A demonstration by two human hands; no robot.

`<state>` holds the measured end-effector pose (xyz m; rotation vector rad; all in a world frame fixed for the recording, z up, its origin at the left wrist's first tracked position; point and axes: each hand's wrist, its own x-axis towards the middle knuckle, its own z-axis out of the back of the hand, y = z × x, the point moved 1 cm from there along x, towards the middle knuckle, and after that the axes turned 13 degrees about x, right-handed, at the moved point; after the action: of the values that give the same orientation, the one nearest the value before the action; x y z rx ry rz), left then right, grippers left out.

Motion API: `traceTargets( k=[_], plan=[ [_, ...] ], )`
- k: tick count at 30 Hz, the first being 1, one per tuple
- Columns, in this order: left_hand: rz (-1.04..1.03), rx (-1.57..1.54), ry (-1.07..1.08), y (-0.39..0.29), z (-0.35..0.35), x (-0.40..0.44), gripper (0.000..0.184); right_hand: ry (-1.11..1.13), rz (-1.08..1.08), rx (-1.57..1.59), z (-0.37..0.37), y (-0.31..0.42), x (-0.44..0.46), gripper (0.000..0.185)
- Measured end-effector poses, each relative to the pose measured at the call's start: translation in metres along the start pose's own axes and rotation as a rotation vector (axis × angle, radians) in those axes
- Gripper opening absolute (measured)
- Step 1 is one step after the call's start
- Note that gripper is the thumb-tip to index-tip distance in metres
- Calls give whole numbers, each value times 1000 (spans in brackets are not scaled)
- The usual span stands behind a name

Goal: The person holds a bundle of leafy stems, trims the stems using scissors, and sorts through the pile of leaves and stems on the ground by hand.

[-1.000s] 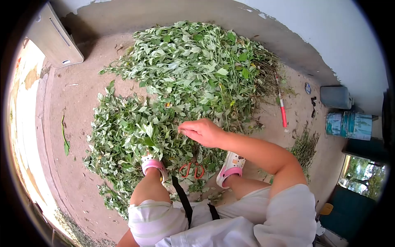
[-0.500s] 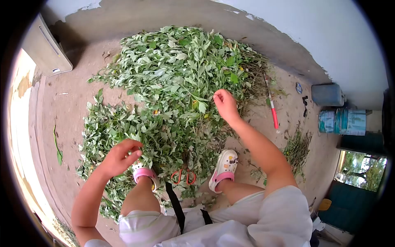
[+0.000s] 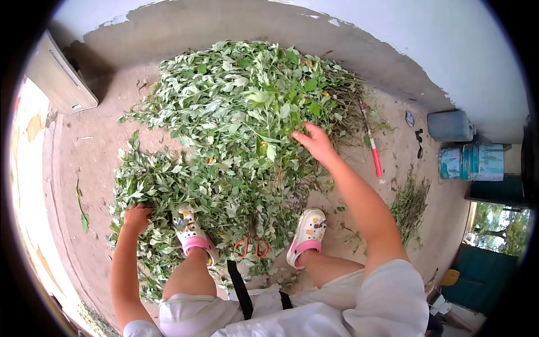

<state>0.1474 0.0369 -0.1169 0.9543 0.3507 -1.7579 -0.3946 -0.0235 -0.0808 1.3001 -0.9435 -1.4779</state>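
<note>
Thumb and fingers of my right hand [image 3: 315, 143] are pinched on a leafy sprig [image 3: 281, 109], somewhat blurred, over the large heap of cut leafy stems [image 3: 224, 84]. My left hand [image 3: 137, 218] reaches down into the nearer leafy pile [image 3: 163, 177], left of my foot. Its fingertips are hidden among the leaves, so I cannot tell whether they hold anything. Scissors with orange handles [image 3: 251, 247] lie between my feet, their blades partly covered by leaves.
My feet in white and pink clogs [image 3: 307, 233] stand at the piles' near edge. A red-handled tool [image 3: 375, 160] lies on the right. Beyond are a blue-grey container [image 3: 450, 126], a patterned bucket [image 3: 471, 162] and loose stems [image 3: 409, 205]. A wall [image 3: 196, 25] runs behind.
My left hand has moved left and down into the nearer leaves. My right hand has shifted slightly right, and a sprig now shows lifted at its fingers.
</note>
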Motion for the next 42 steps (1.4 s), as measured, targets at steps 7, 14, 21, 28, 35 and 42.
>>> traceTargets(
  k=[7, 14, 21, 28, 35, 42],
  plan=[
    [-78, 31, 14, -31, 121, -10, 36, 158, 34, -70, -18, 56, -39, 19],
    [-688, -1724, -268, -142, 226, -29, 48, 364, 305, -217, -94, 69, -52, 17],
    [-518, -2117, -210, -143, 174, -25, 54, 190, 6, 13, -130, 39, -46, 25],
    [-193, -2163, -221, -134, 182, -12, 60, 392, 321, -163, -154, 42, -52, 15],
    [-121, -2508, -391, -105, 155, 0, 29, -1, -162, 395, -130, -5, -34, 17],
    [-335, -2335, -250, -115, 154, -5, 29, -3, 19, 249, -113, 63, -13, 19]
  ],
)
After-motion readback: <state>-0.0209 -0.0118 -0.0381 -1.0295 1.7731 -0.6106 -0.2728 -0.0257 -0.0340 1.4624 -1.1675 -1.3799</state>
